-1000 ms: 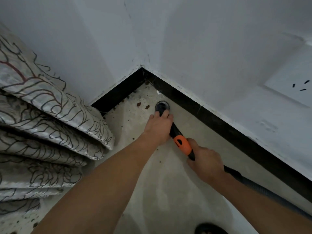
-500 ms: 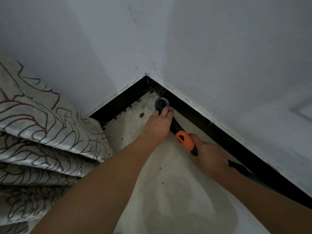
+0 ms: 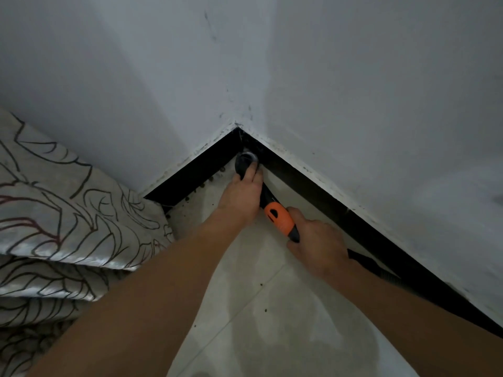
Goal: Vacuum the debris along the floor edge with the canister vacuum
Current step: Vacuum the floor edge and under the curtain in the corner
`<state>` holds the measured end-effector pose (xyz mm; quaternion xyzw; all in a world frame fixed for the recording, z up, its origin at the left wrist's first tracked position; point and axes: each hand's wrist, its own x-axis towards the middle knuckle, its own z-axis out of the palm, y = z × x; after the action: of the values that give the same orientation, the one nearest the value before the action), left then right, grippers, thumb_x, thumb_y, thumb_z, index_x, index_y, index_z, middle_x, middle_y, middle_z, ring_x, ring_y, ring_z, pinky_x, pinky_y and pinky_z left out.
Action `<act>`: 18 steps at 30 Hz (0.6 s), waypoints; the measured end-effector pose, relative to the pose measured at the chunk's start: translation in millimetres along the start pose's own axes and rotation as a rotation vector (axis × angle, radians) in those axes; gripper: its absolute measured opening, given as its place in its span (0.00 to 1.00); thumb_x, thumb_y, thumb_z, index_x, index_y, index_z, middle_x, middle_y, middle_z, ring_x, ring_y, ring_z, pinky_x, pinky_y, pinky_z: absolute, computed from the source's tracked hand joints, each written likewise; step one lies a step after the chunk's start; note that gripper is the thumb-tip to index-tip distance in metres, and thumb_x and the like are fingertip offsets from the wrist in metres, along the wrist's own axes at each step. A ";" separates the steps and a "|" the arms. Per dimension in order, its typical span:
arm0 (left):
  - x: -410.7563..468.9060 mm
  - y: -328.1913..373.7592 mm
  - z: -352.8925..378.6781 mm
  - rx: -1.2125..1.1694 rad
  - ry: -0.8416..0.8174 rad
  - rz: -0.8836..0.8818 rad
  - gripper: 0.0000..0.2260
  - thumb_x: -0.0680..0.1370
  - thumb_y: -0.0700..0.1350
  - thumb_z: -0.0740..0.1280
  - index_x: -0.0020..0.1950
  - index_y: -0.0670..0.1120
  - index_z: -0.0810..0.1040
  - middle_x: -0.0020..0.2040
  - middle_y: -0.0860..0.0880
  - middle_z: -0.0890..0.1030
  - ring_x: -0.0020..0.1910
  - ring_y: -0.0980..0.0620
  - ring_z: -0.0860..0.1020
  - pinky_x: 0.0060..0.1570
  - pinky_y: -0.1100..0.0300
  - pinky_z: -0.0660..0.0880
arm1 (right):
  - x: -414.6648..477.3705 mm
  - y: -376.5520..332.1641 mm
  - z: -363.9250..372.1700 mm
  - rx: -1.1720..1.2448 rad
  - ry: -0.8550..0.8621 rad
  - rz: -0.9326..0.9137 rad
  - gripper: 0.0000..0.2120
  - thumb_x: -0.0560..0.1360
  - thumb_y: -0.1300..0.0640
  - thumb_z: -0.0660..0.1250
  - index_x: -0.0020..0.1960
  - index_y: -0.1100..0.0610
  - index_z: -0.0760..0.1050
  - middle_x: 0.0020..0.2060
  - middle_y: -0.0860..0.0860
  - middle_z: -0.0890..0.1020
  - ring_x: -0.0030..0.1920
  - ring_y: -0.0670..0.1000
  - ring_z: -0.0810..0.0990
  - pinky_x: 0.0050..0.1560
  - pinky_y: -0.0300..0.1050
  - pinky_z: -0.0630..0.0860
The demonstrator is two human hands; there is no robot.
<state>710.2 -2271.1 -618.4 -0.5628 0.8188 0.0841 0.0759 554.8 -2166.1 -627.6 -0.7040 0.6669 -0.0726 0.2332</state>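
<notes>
A dim room corner seen from above. Two plain white walls, the left wall and the right wall, meet in a vertical seam marked with faint dark smudges. A black skirting board runs along the foot of both walls, its white upper edge chipped in places. The floor is pale tile, crossed by a thin grout line. At left lies stacked, folded bedding, silvery cloth printed with dark outlined leaves, touching the left wall.

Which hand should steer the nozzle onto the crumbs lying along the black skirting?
Left. The left hand grips the nozzle at the corner, right beside the crumbs; the right hand holds the wand farther back.
</notes>
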 end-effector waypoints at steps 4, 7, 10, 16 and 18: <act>-33.0 22.9 9.3 0.037 0.007 0.078 0.30 0.79 0.42 0.62 0.78 0.43 0.52 0.79 0.44 0.48 0.65 0.38 0.66 0.65 0.49 0.68 | -45.2 12.0 1.4 0.009 -0.014 0.048 0.29 0.77 0.48 0.64 0.74 0.44 0.55 0.37 0.43 0.74 0.35 0.45 0.74 0.36 0.39 0.69; -51.4 29.4 14.3 0.012 0.021 0.105 0.30 0.79 0.43 0.64 0.77 0.43 0.55 0.78 0.44 0.52 0.64 0.39 0.66 0.63 0.49 0.71 | -68.3 12.3 0.9 0.039 -0.049 0.066 0.30 0.77 0.47 0.63 0.75 0.43 0.54 0.35 0.43 0.71 0.34 0.45 0.72 0.36 0.38 0.67; -62.9 17.2 14.0 -0.001 0.055 0.096 0.28 0.77 0.44 0.66 0.75 0.45 0.60 0.75 0.45 0.59 0.61 0.42 0.69 0.59 0.50 0.72 | -71.0 4.6 3.8 0.050 -0.088 0.039 0.30 0.77 0.47 0.63 0.75 0.43 0.54 0.39 0.43 0.73 0.37 0.46 0.73 0.39 0.40 0.68; -88.3 16.2 14.0 0.004 0.040 0.160 0.27 0.78 0.43 0.64 0.75 0.44 0.60 0.72 0.45 0.62 0.59 0.43 0.70 0.59 0.52 0.70 | -93.7 1.5 3.8 0.038 -0.127 0.052 0.30 0.77 0.47 0.63 0.74 0.40 0.54 0.37 0.43 0.72 0.36 0.45 0.72 0.38 0.38 0.66; -87.6 26.5 14.3 -0.032 0.043 0.191 0.27 0.78 0.42 0.64 0.75 0.44 0.61 0.72 0.45 0.63 0.58 0.43 0.70 0.59 0.51 0.71 | -100.2 9.8 -3.2 0.032 -0.124 0.099 0.29 0.76 0.46 0.63 0.73 0.39 0.54 0.34 0.44 0.73 0.33 0.45 0.72 0.33 0.36 0.65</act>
<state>717.0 -2179.0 -611.7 -0.4848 0.8688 0.0921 0.0411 534.6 -2069.4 -608.0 -0.6695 0.6839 -0.0278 0.2885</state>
